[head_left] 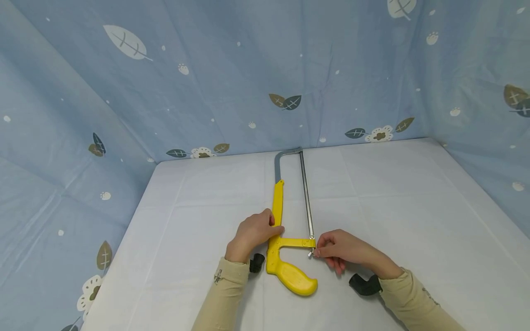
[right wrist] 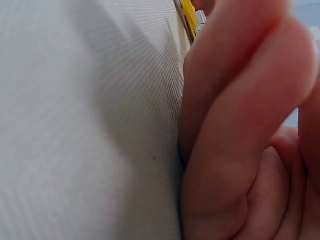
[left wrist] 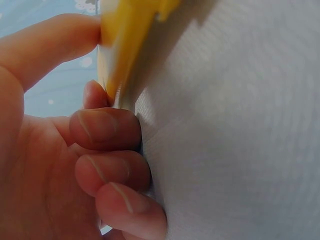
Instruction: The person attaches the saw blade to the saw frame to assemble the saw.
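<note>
A hacksaw [head_left: 296, 278] with a yellow handle and grey front frame lies on the white cloth, its handle toward me. My left hand [head_left: 253, 232] holds the yellow frame above the handle; in the left wrist view the thumb is against the yellow frame [left wrist: 131, 37] and the other fingers are curled at the cloth. The blade [head_left: 306, 193] runs along the saw's right side. At its near end sits a small metal wing nut [head_left: 310, 253]. Thumb and forefinger of my right hand [head_left: 348, 249] pinch at this nut. Close-up, the right fingers [right wrist: 235, 135] hide most of it.
White cloth [head_left: 198, 230] covers the table. A blue leaf-patterned curtain [head_left: 232, 69] hangs behind it and on both sides. Black wrist-worn devices [head_left: 365, 284] sit beneath both wrists, close to the cloth. The saw's far end reaches the table's back edge.
</note>
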`<state>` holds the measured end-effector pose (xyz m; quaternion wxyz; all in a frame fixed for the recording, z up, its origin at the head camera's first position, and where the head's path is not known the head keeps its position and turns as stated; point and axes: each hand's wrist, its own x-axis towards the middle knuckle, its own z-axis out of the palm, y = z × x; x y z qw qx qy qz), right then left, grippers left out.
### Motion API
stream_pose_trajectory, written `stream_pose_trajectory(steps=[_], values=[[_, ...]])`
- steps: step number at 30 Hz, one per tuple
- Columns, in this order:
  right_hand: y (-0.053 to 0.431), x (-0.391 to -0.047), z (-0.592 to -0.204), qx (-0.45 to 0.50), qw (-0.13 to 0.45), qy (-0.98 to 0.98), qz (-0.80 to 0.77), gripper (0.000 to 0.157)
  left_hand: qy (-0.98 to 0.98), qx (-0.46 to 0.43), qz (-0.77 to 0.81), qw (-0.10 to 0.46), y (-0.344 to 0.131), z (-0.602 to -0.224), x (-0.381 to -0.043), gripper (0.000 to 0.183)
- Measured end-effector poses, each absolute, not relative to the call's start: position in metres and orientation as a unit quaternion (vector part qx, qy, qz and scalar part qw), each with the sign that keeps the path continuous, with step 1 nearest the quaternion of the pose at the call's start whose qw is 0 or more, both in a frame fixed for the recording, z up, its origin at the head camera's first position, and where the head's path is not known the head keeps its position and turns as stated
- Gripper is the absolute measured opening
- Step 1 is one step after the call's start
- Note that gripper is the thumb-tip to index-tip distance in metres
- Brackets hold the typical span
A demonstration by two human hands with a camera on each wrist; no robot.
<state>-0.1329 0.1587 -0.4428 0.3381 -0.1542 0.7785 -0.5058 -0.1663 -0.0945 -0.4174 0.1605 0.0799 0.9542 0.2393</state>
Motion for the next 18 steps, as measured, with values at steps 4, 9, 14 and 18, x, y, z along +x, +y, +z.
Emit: stream_pose_trajectory(steps=[4,9,14,18], values=[[0.1586,-0.1329,-0.4428,-0.150,0.340,0.778,-0.507,0.029,0.954,0.080,0.240,0.160,-0.0943,-0.4172,-0.1660,0.028],[0.1580,-0.1326,-0.4422,-0.151,0.341,0.782,-0.501,0.029,0.955,0.079,0.237,0.158,-0.0942,-0.4173,-0.1654,0.026],[0.1578,-0.1327,-0.4422,-0.153,0.342,0.783,-0.497,0.032,0.956,0.079,0.234,0.157,-0.0943,-0.4181,-0.1657,0.026],[0.1580,-0.1323,-0.4412,-0.154,0.346,0.777,-0.502,0.034,0.955,0.081,0.236,0.158,-0.0941,-0.4177,-0.1655,0.027]])
